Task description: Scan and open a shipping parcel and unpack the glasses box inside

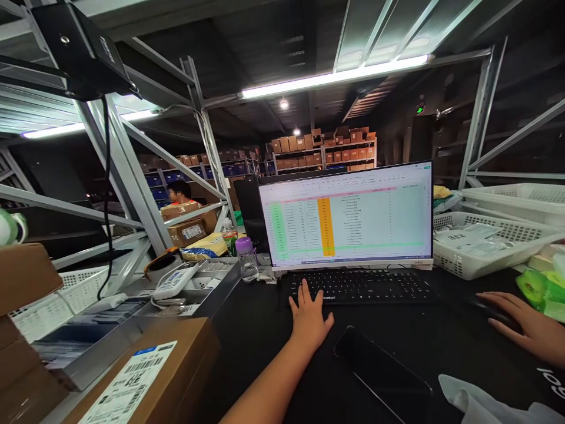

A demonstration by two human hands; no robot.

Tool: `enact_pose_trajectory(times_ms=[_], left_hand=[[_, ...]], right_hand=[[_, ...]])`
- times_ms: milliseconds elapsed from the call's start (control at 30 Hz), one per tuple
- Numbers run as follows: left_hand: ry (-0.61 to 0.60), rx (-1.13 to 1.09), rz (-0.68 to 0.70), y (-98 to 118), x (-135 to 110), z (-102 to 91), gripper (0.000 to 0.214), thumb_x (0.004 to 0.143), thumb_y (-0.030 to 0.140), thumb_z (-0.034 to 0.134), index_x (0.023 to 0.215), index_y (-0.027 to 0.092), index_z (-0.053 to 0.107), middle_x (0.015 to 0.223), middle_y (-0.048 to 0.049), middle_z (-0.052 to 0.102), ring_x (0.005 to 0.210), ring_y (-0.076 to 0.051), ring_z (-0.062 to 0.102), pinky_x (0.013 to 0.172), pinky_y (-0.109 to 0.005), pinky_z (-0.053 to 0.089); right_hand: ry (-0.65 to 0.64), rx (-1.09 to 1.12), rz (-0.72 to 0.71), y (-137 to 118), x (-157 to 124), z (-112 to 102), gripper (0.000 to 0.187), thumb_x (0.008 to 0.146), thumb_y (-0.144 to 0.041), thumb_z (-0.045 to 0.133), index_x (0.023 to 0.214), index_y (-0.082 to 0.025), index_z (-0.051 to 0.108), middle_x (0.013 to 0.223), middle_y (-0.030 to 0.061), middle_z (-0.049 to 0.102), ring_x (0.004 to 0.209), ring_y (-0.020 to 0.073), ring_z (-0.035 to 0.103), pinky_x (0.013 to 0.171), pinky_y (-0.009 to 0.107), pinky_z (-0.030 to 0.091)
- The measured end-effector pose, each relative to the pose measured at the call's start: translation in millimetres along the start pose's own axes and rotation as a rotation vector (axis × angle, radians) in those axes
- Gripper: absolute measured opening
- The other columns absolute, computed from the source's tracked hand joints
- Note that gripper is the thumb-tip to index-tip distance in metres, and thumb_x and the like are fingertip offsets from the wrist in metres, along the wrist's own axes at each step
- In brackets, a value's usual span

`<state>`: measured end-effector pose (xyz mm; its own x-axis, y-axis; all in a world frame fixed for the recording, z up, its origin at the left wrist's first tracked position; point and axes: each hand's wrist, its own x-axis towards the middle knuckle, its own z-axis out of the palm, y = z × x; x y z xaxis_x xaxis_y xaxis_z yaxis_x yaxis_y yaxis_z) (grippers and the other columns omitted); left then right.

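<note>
My left hand (308, 321) lies at the left part of a black keyboard (375, 287), fingers spread with their tips on the keys. My right hand (532, 331) rests around a dark computer mouse (501, 313), which is partly hidden under the fingers. Behind the keyboard stands a monitor (362, 221) showing a spreadsheet with green and orange columns and a pink header row. A black phone (384, 371) lies face up between my forearms, its screen dark.
At left are a labelled cardboard box (145, 371), a grey divided tray (220, 288) and a purple-lidded bottle (248, 265). White baskets (489, 253) with bagged items and a green packet (545, 291) stand at right. Another person (180, 191) is behind the rack.
</note>
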<state>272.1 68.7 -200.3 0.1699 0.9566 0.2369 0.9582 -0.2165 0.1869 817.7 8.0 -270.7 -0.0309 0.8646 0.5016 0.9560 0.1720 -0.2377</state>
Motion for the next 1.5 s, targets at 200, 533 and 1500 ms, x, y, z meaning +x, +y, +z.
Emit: enact_pose_trajectory(times_ms=[200, 533, 1500], left_hand=[[0.004, 0.012, 0.003, -1.1, 0.5, 4.4, 0.069, 0.084, 0.049, 0.059, 0.147, 0.024, 0.047, 0.168, -0.0197, 0.009, 0.153, -0.04, 0.016, 0.119, -0.066, 0.016], [-0.017, 0.049, -0.007, 1.1, 0.2, 1.7, 0.066, 0.087, 0.046, 0.056, 0.148, 0.025, 0.044, 0.168, -0.0181, 0.008, 0.153, -0.04, 0.016, 0.119, -0.066, 0.018], [-0.011, -0.014, 0.02, -4.6, 5.1, 2.0, 0.065, 0.083, 0.045, 0.059, 0.144, 0.025, 0.047, 0.168, -0.0175, -0.006, 0.15, -0.044, 0.018, 0.114, -0.068, 0.023]], right_hand=[[-0.004, 0.023, 0.004, -5.7, 0.1, -2.8, 0.055, 0.083, -0.058, 0.058, 0.133, -0.034, 0.057, 0.138, 0.0076, 0.06, 0.117, 0.0335, 0.066, 0.092, 0.041, 0.06], [-0.021, -0.003, 0.001, -15.3, 1.4, -8.7, 0.054, 0.088, -0.056, 0.054, 0.135, -0.029, 0.055, 0.138, 0.0099, 0.059, 0.119, 0.0324, 0.064, 0.1, 0.042, 0.055], [-0.001, 0.047, -0.034, -15.1, -0.5, -7.6, 0.051, 0.087, -0.055, 0.055, 0.136, -0.049, 0.044, 0.139, 0.0018, 0.06, 0.123, 0.0373, 0.062, 0.103, 0.052, 0.052]])
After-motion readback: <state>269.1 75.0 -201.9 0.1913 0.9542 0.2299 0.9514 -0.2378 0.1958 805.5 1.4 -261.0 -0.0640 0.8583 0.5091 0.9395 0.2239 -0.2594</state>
